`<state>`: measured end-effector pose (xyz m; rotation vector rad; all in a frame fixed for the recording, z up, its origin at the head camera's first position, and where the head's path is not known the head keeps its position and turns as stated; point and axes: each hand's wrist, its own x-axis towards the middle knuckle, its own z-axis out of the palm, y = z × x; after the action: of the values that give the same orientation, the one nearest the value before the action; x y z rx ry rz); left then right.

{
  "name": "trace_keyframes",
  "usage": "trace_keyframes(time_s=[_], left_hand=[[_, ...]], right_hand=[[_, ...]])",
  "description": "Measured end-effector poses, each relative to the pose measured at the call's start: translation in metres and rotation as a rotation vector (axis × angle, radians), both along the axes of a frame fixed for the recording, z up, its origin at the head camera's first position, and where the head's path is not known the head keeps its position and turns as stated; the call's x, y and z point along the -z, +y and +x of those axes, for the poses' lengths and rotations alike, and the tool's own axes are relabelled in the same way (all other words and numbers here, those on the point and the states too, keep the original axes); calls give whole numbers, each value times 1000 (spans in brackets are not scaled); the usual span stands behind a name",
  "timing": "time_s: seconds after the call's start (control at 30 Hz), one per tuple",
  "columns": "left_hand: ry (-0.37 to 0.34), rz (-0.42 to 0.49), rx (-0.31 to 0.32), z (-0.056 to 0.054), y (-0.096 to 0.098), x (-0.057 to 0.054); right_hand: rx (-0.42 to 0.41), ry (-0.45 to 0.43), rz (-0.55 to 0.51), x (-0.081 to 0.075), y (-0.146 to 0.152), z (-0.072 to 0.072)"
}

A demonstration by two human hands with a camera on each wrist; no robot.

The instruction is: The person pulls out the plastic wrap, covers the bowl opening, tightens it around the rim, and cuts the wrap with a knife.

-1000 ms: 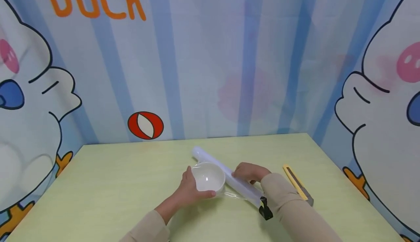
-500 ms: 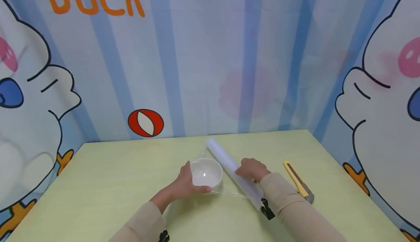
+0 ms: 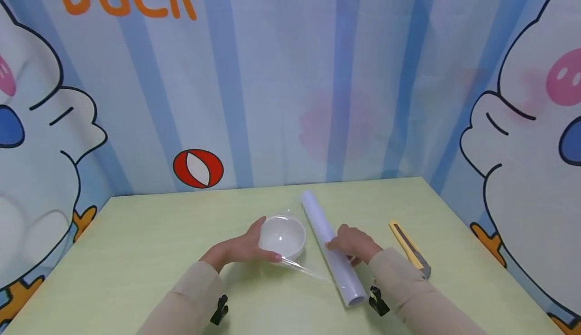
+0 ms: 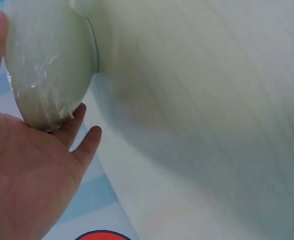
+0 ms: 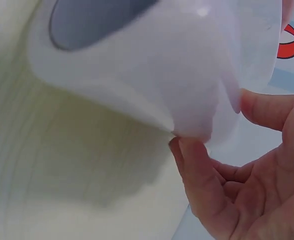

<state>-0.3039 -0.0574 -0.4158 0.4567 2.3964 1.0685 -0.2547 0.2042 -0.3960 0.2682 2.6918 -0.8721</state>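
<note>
A white bowl [image 3: 284,238] is in my left hand [image 3: 245,248], thumb and fingers spread round its left side. Clear cling film lies over the bowl, and a stretched strip of the cling film [image 3: 305,270] runs from it toward the roll. Wrinkled film also clings to the bowl's outside [image 4: 52,60] in the left wrist view. My right hand [image 3: 356,244] grips the long whitish cling film roll [image 3: 319,218] around its middle, to the right of the bowl. In the right wrist view, thumb and fingertips pinch the roll [image 5: 137,85], whose hollow end faces the camera.
A yellow and grey utility knife [image 3: 410,248] lies on the pale yellow-green table [image 3: 150,254], right of my right hand. Behind the table hangs a blue striped backdrop [image 3: 281,98] with cartoon ducks on both sides. Black clips hang near both sleeves.
The roll has moved right, away from the bowl, and swung closer to pointing straight ahead. More film shows between them. My left hand and the bowl have shifted slightly left.
</note>
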Motion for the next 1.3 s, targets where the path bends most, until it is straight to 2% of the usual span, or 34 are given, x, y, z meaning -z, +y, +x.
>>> trace_keyframes(time_s=[0.23, 0.37, 0.47, 0.63, 0.73, 0.9, 0.97, 1.1, 1.3], left_hand=[[-30, 27, 47, -4, -2, -2], [-19, 30, 54, -3, -2, -4], [12, 20, 47, 1, 0, -6], [119, -23, 4, 10, 6, -12], [158, -36, -30, 11, 13, -12], [129, -64, -53, 9, 22, -7], [121, -75, -50, 8, 22, -6], [135, -81, -32, 4, 21, -4], [124, -86, -12, 3, 19, -6]], right_hand=[[-33, 23, 35, 3, -1, 8], [-53, 9, -36, 5, 3, 10], [-88, -45, -75, 5, 9, 11], [-148, -78, -45, 3, 19, 4], [-114, -87, -112, 1, 21, -5], [0, -127, -409, 4, 16, -24], [37, -141, -468, 8, 12, -30], [69, -129, -434, 13, 5, -36], [87, -80, -380, 14, 1, -35]])
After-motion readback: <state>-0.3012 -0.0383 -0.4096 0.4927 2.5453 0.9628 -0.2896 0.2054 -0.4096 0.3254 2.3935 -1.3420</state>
